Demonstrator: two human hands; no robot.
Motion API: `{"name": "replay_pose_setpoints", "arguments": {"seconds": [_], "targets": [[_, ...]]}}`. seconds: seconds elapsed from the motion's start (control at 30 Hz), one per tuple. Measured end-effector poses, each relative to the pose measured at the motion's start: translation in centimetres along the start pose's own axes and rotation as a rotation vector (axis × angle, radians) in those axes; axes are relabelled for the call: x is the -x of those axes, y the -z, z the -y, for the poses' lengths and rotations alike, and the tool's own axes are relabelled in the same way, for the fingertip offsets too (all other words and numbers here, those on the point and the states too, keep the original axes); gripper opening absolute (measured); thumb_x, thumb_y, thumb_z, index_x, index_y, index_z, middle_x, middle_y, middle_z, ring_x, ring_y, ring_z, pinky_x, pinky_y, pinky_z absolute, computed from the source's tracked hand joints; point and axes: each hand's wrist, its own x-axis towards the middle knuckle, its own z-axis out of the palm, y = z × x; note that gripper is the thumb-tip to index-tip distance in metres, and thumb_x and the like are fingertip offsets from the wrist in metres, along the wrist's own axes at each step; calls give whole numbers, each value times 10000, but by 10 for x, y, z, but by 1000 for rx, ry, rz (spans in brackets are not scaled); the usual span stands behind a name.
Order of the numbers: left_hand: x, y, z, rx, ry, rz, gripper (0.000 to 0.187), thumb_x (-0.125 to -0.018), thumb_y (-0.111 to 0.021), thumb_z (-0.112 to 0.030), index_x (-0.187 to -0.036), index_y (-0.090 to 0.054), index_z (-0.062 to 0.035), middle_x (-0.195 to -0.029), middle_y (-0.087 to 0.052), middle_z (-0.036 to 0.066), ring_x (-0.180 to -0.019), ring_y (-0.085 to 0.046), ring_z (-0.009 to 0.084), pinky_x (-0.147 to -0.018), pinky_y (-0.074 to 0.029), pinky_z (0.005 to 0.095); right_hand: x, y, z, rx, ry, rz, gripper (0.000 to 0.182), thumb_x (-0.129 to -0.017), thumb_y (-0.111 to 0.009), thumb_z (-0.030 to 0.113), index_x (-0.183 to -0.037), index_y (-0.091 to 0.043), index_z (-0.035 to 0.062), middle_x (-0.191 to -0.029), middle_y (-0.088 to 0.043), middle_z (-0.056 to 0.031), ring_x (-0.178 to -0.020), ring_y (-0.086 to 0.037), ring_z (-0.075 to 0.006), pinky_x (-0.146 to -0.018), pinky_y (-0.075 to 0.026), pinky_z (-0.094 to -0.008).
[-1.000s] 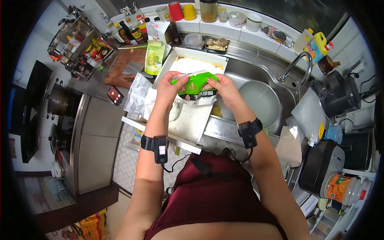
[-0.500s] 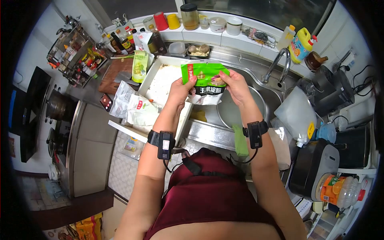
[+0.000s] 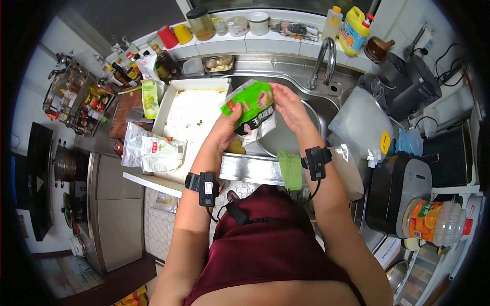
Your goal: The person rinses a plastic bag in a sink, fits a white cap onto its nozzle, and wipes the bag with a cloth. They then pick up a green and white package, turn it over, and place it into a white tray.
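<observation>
My left hand (image 3: 224,127) grips a green and black corn starch bag (image 3: 254,104), thumb across its front. The bag is tilted, its right end higher, above the edge between the white drawer and the sink. My right hand (image 3: 291,108) is at the bag's upper right edge, fingers stretched out and touching or very close to it. Below the bag, a large round basin (image 3: 293,133) sits in the steel sink (image 3: 331,108). The pulled-out white drawer (image 3: 196,109), with dark crumbs on its bottom, lies left of my left hand.
White packets (image 3: 162,153) lie over the drawer's left side. A green pouch (image 3: 150,99) stands beside a wooden board (image 3: 122,115). A green cloth (image 3: 290,171) hangs over the sink's front edge. The faucet (image 3: 326,58) rises behind the sink; a clear plastic jug (image 3: 360,130) stands right.
The corn starch bag has turned from level to tilted, its left end dropping. My right hand's fingers have straightened and loosened from its corner. The view has swung to the right.
</observation>
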Motion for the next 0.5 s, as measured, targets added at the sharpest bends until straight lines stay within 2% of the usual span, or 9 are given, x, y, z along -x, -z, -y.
{"name": "replay_pose_setpoints", "arguments": {"seconds": [0.07, 0.1, 0.17, 0.23, 0.33, 0.4, 0.43, 0.47, 0.5], "targets": [[-8, -1, 13, 97, -33, -108, 400, -910, -477, -340, -1179, -444, -47, -981, -574, 72, -796, -571, 178, -594, -492, 311, 4, 21, -10, -7, -95, -191, 442, -884, -527, 347, -1199, -477, 41, -1156, -551, -105, -1083, -504, -179, -962, -317, -338], [-10, 5, 19, 117, -36, -94, 405, -917, -458, -342, -1186, -433, -40, -987, -571, 92, -783, -580, 189, -593, -496, 326, 5, 39, -24, 31, -167, -225, 489, -906, -441, 428, -1243, -455, 74, -1239, -505, -95, -1179, -436, -182, -1010, -241, -378], [-18, 13, 33, 147, -74, -111, 417, -919, -453, -347, -1195, -424, -36, -996, -570, 99, -782, -582, 194, -596, -496, 325, 11, 70, -57, 155, -336, -413, 495, -897, -461, 410, -1234, -456, 48, -1240, -501, -118, -1178, -443, -204, -988, -284, -355], [-24, 14, 44, 201, -97, -153, 436, -919, -445, -360, -1209, -411, -36, -1027, -565, 103, -794, -581, 199, -613, -491, 330, 5, 131, -126, 287, -357, -435, 476, -895, -468, 375, -1218, -462, 26, -1209, -512, -148, -1126, -478, -230, -949, -341, -348], [-27, 15, 56, 215, -99, -177, 444, -917, -445, -370, -1210, -410, -38, -1044, -560, 102, -813, -575, 200, -640, -488, 336, 6, 184, -183, 732, -388, -631, 451, -893, -480, 339, -1192, -473, 1, -1153, -529, -159, -1043, -512, -248, -900, -393, -339], [-31, 18, 63, 226, -129, -171, 467, -913, -443, -387, -1217, -408, -34, -1070, -553, 104, -839, -571, 205, -673, -485, 343, 5, 198, -207, 1135, -346, -848, 466, -869, -488, 345, -1143, -492, -32, -1098, -552, -203, -984, -533, -315, -840, -423, -362], [-32, 21, 66, 238, -124, -171, 464, -914, -432, -390, -1218, -418, -40, -1091, -551, 110, -907, -564, 227, -742, -473, 369, 2, 204, -220, 1335, -319, -951, 475, -856, -492, 348, -1118, -501, -48, -1070, -563, -225, -954, -544, -349, -810, -437, -374], [-33, 23, 69, 249, -116, -173, 462, -915, -421, -393, -1220, -428, -46, -1112, -548, 116, -975, -558, 249, -811, -461, 396, -7, 223, -248, 1000, -369, -876, 440, -863, -498, 322, -1120, -502, -36, -1075, -563, -201, -970, -541, -314, -829, -435, -362], [-34, 23, 70, 257, -117, -189, 485, -908, -423, -409, -1228, -420, -46, -1127, -541, 114, -985, -549, 244, -820, -457, 396, -16, 247, -283, 665, -414, -793, 407, -871, -505, 296, -1122, -504, -24, -1080, -562, -177, -986, -537, -280, -848, -432, -350]]}}
